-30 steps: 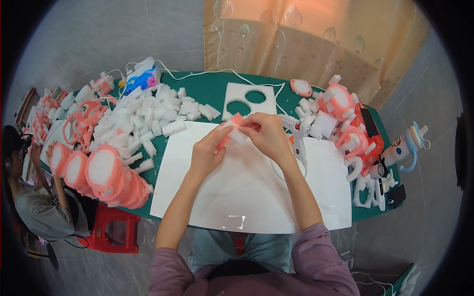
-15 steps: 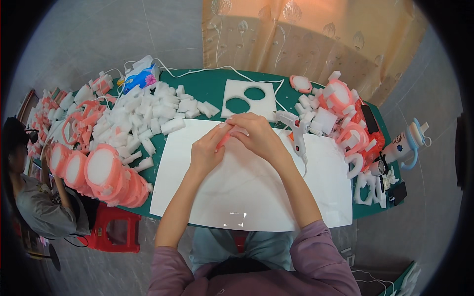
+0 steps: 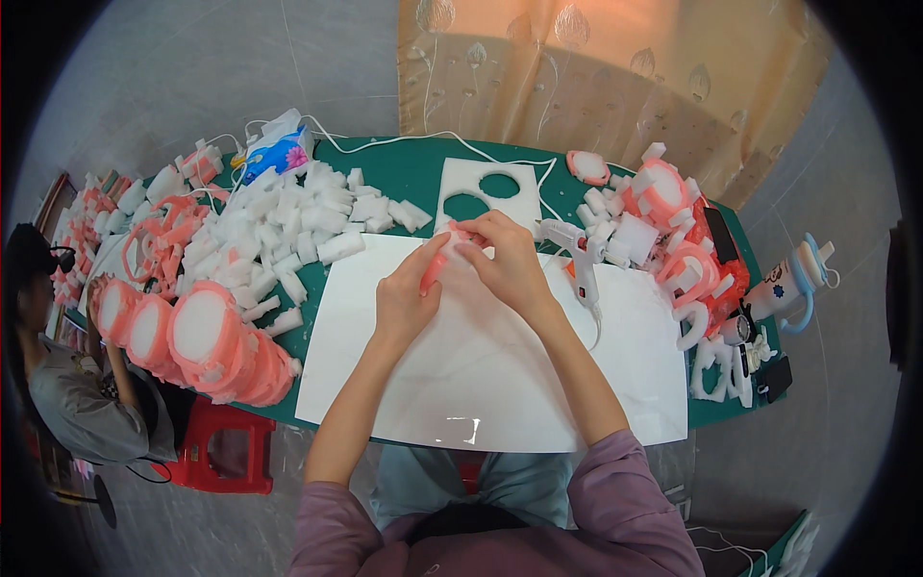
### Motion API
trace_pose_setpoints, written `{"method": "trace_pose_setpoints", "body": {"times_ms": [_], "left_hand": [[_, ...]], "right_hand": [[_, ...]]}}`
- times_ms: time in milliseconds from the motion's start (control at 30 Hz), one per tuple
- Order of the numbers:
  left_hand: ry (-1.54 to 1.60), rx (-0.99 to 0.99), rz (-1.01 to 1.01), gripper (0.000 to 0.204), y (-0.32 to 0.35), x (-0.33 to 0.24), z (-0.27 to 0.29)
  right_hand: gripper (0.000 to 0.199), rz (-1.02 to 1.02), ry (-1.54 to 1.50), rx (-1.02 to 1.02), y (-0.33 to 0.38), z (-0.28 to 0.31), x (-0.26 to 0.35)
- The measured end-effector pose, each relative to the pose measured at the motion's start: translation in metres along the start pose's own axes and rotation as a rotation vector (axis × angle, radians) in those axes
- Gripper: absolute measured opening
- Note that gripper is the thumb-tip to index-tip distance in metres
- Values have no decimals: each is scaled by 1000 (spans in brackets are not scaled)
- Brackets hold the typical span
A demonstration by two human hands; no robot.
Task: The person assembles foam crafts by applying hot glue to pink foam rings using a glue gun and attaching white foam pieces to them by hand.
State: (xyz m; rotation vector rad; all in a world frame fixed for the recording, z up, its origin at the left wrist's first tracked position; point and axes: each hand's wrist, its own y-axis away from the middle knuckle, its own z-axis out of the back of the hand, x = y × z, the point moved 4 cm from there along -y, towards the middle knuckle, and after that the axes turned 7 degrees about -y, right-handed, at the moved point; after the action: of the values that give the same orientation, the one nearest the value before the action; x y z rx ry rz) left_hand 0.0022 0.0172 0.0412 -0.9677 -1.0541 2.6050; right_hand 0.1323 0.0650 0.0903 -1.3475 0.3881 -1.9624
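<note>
Since the earlier frame both hands have drawn slightly back toward the person along the white sheet [image 3: 500, 375], the pink piece [image 3: 437, 264] now angled down between them. The left hand [image 3: 406, 300] pinches the lower end of that small pink foam piece, fingers closed on it; the right hand [image 3: 508, 262] curls over its upper end, fingers gripping it from above. The piece is held just over the far edge of the white sheet, near the middle of the green surface [image 3: 413, 173].

Just beyond the hands lies a white foam board [image 3: 486, 197] with two round holes cut out. A white glue gun [image 3: 577, 252] rests just beside the right hand, its cord trailing back across the surface. To the left a loose pile of white foam blocks [image 3: 288, 226] spreads toward a row of pink-rimmed white discs [image 3: 192, 332] stacked on edge at the near left corner. More pink and white frames [image 3: 673, 221] are heaped at the right end, with a lidded cup with a handle [image 3: 793, 284] near the edge. A blue patterned packet [image 3: 279, 154] sits at the far left corner.

At the far left another person [image 3: 58, 385] in grey sits low beside a red stool [image 3: 226, 447].
</note>
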Motion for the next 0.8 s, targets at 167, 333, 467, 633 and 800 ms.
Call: {"method": "trace_pose_setpoints", "body": {"times_ms": [167, 333, 467, 633, 800], "left_hand": [[21, 33, 30, 44, 0, -4, 2], [-5, 24, -8, 59, 0, -1, 0], [11, 67, 34, 58, 1, 0, -3], [24, 73, 19, 41, 0, -4, -3], [-12, 72, -24, 50, 3, -2, -6]], "right_hand": [[17, -109, 3, 3, -1, 4, -1], [12, -73, 18, -64, -1, 5, 1], [13, -24, 59, -53, 0, 4, -3], [16, -70, 99, 12, 0, 6, -6], [17, -53, 143, 63, -1, 6, -9]]}}
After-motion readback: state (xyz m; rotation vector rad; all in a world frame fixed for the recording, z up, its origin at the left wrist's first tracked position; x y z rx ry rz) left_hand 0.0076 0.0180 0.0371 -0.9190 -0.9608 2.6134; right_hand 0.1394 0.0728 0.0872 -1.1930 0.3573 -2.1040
